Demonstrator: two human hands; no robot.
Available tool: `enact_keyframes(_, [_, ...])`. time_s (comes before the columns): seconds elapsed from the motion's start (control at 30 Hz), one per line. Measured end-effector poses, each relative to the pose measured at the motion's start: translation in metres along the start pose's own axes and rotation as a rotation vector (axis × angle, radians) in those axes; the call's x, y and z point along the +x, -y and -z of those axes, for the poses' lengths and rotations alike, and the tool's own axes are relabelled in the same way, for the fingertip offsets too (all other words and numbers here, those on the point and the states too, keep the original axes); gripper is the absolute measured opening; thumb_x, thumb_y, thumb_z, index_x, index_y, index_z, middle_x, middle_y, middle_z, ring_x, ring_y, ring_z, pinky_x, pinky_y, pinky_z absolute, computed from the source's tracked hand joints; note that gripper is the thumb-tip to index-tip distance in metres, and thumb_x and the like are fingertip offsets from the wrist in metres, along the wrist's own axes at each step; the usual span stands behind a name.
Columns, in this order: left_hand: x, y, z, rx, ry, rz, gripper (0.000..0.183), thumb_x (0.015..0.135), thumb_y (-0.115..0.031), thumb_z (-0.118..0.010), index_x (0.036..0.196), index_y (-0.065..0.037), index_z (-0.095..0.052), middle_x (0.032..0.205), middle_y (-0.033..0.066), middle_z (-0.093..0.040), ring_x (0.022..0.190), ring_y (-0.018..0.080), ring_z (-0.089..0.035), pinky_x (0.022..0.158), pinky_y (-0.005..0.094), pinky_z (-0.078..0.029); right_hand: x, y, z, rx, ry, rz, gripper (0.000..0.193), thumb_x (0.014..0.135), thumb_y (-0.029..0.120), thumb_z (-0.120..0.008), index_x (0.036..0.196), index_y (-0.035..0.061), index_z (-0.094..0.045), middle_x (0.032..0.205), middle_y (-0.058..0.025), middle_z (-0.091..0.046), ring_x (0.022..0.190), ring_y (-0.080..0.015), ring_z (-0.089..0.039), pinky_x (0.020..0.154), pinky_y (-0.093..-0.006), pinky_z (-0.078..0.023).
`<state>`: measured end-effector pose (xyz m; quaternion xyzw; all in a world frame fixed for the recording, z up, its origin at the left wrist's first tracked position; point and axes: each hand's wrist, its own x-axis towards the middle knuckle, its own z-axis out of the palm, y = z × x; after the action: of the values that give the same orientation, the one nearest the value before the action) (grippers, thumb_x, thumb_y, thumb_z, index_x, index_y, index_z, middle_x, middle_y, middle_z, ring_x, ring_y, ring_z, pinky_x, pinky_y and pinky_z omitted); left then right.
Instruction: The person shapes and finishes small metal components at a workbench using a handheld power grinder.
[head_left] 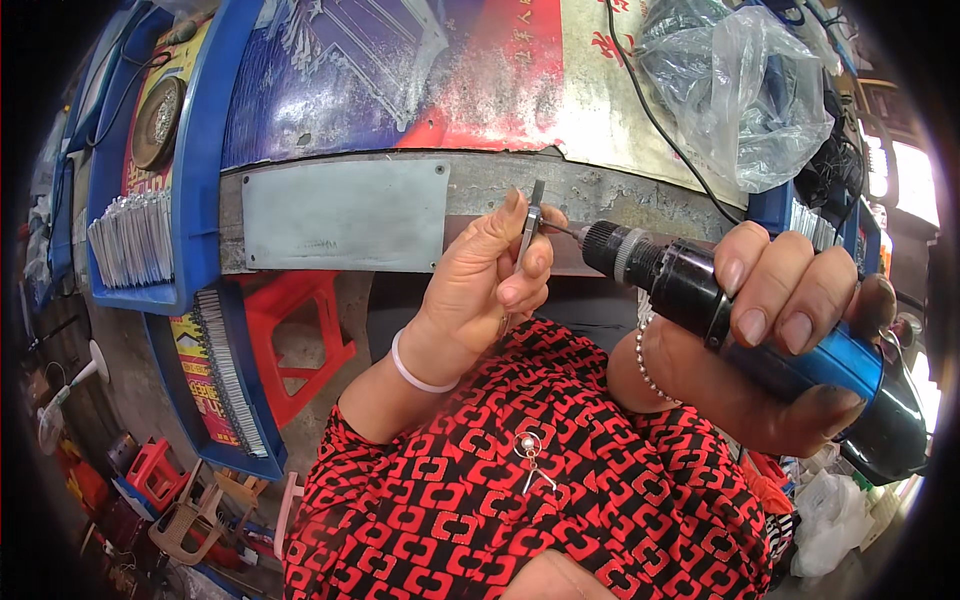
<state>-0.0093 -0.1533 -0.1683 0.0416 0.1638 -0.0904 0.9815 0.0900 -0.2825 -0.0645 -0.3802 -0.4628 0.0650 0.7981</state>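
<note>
Metal strip (529, 232), thin and upright at frame centre, is pinched between the left hand's (492, 280) fingers. Right hand (790, 330) wraps a black-and-blue rotary drill (740, 320), its bit touching the strip. Behind lies the counter (345, 215), a plastic bag (740, 90) upper right.

Metal strip (530, 225) left of drill (740, 310), touching its bit

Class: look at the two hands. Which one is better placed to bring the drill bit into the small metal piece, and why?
Probably the right hand: it grips the handheld rotary drill, whose bit points at the thin metal piece. The left hand pinches that piece upright.
</note>
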Motion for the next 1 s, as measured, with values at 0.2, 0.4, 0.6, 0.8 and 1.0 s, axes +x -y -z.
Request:
enact_keyframes(0.2, [0.0017,0.0024,0.0024,-0.047,0.02,0.01,0.039,0.094,-0.041,-0.045,0.1,-0.005,-0.058,0.063,-0.0006,-0.057,0.037,0.0039,-0.037,0.037,0.0197,-0.028,0.0018,0.0031,0.0014,0.003,0.019,-0.021,0.055,0.087,0.036,-0.052,0.125,-0.0026,-0.044,0.087,-0.0047,-0.049,0.073,-0.0144,-0.049,0.07,-0.0328,-0.037])
enact_keyframes(0.4, [0.0023,0.0027,0.0003,-0.046,0.023,0.013,0.04,0.094,-0.042,-0.045,0.101,-0.005,-0.058,0.063,-0.0006,-0.057,0.037,0.0039,-0.037,0.036,0.0197,-0.028,0.0011,0.0067,0.0027,-0.022,0.005,-0.027,0.054,0.087,0.036,-0.053,0.125,-0.002,-0.045,0.087,-0.0044,-0.049,0.073,-0.0146,-0.049,0.071,-0.0328,-0.037])
enact_keyframes(0.6, [0.0025,0.0043,0.0001,-0.029,-0.009,0.005,0.041,0.093,-0.043,-0.046,0.101,-0.004,-0.057,0.063,-0.0004,-0.058,0.037,0.0041,-0.037,0.036,0.0198,-0.027,-0.0006,0.007,0.0025,-0.042,-0.001,-0.027,0.054,0.087,0.036,-0.053,0.125,-0.0008,-0.045,0.087,-0.0039,-0.048,0.073,-0.0146,-0.049,0.071,-0.0328,-0.037])
enact_keyframes(0.8, [0.0028,0.0055,-0.0014,-0.038,-0.004,0.016,0.04,0.093,-0.042,-0.047,0.1,-0.004,-0.057,0.063,0.0002,-0.057,0.037,0.0044,-0.037,0.037,0.0199,-0.028,-0.001,0.0047,-0.0008,-0.04,0.012,-0.029,0.053,0.087,0.036,-0.053,0.125,-0.0005,-0.044,0.087,-0.0041,-0.049,0.074,-0.0148,-0.049,0.072,-0.0331,-0.036])
enact_keyframes(1.0, [0.0021,0.0059,-0.0013,-0.044,0.0,0.005,0.038,0.093,-0.041,-0.047,0.099,-0.005,-0.056,0.062,0.0006,-0.056,0.038,0.0051,-0.038,0.037,0.0201,-0.029,-0.0003,0.0036,-0.0008,-0.049,0.043,-0.027,0.054,0.087,0.036,-0.053,0.126,-0.0004,-0.043,0.087,-0.0046,-0.049,0.074,-0.0151,-0.05,0.071,-0.0337,-0.037])
